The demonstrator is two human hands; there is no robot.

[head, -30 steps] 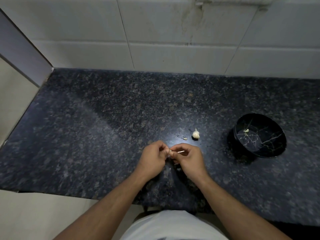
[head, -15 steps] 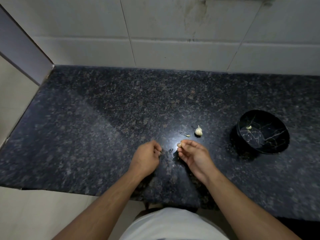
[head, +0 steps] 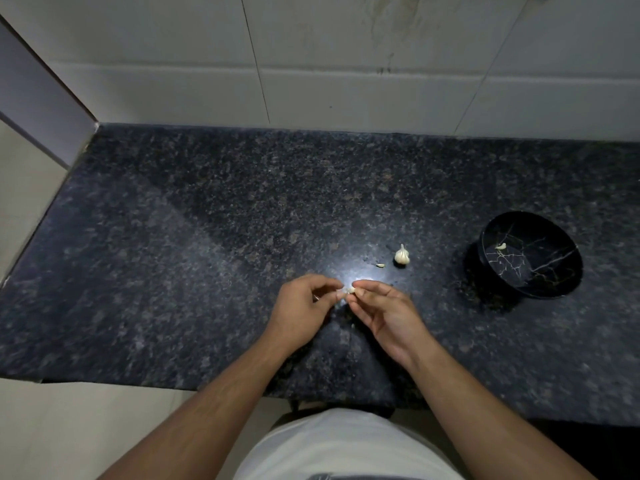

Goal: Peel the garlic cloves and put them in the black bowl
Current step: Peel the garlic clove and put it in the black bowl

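Granite countertop (head: 207,271) lay beneath both hands. The left hand (head: 301,313) and right hand (head: 384,313) pinched one garlic clove (head: 350,290) between their fingertips, held above the counter, well left of the black bowl (head: 530,254). Risk: the small clove might slip from so fine a pinch and drop. Its long axis appeared to run hand to hand; which way its tip pointed could not be determined.

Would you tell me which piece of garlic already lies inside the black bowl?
The small pale clove near the black bowl's far-left wall; the others are on the counter or in hand.
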